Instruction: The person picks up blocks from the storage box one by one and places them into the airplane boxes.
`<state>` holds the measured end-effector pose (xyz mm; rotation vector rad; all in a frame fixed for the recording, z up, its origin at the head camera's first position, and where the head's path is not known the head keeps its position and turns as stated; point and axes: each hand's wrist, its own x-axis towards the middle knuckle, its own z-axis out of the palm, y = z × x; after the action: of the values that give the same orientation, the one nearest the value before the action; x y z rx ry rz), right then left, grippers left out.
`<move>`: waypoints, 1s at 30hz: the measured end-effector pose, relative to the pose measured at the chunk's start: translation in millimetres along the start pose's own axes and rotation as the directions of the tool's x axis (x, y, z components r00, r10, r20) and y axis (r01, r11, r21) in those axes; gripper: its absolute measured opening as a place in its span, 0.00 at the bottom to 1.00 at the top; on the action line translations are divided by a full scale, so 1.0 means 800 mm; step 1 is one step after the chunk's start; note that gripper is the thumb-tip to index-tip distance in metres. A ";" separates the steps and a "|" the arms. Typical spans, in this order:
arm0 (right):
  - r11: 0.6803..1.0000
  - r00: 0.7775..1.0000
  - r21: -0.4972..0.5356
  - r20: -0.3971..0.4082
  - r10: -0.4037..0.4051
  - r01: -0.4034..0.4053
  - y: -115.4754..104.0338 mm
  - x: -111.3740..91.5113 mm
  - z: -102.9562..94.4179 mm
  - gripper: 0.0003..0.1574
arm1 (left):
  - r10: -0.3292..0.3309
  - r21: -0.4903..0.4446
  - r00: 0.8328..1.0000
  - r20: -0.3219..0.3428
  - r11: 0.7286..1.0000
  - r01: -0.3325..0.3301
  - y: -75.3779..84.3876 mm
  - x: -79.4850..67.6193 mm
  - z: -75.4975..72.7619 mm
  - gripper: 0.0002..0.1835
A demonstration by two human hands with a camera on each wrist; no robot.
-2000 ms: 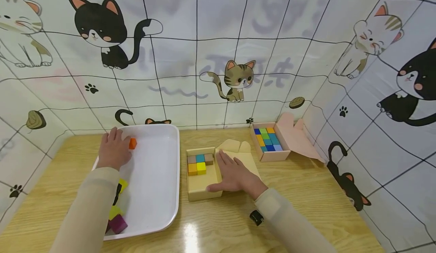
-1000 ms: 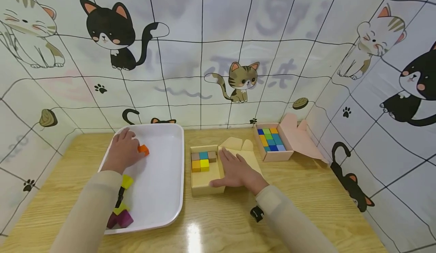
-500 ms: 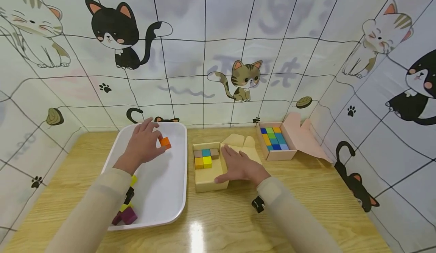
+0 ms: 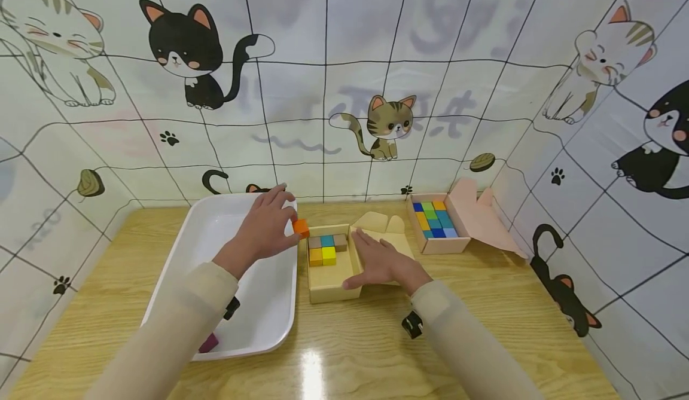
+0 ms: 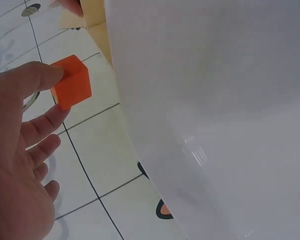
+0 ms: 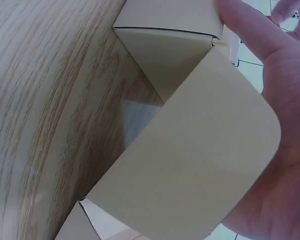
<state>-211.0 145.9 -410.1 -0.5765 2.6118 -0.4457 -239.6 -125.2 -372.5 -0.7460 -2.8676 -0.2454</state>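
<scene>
Between thumb and fingertip my left hand [image 4: 264,226] pinches an orange cube [image 4: 301,228], seen up close as an orange block [image 5: 72,82] in the left wrist view. It is at the back left corner of a yellow cardboard box [image 4: 334,296], beside the tray's right rim. Inside that box, brown, teal, orange and yellow cubes [image 4: 329,256] fill the back left part. My right hand [image 4: 384,262] rests with straight fingers on the box's opened lid [image 4: 401,244]. From the right wrist, a lid flap [image 6: 190,150] shows next to the palm.
A white tray [image 4: 269,322] lies at left, with a purple cube [image 4: 209,343] in it, partly behind my left sleeve. At the back right stands a pink box [image 4: 445,246] of coloured cubes, its lid [image 4: 479,220] folded open. A cat-print sheet [image 4: 290,101] walls the table.
My left hand has picked the orange cube from the back of the tray and carried it right, to the yellow box's corner. The right hand stays on the lid.
</scene>
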 end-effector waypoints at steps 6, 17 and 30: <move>1.000 1.000 -0.006 0.002 0.015 -0.015 0.003 0.003 0.000 0.73 | 0.052 -0.035 0.998 0.040 0.998 -0.051 0.029 0.017 0.013 0.15; 1.000 0.999 -0.024 0.045 0.005 -0.003 -0.001 0.004 -0.003 0.71 | 0.100 -0.041 0.986 0.135 0.995 -0.095 0.065 0.039 0.047 0.13; 0.998 0.999 -0.060 0.034 -0.014 0.016 0.001 0.004 0.000 0.71 | 0.059 -0.036 0.977 0.203 0.998 -0.053 0.070 0.051 0.075 0.15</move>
<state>-213.6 144.9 -411.5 -0.6179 2.5977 -0.3604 -254.1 -45.9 -416.3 -0.9063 -3.0348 -0.2169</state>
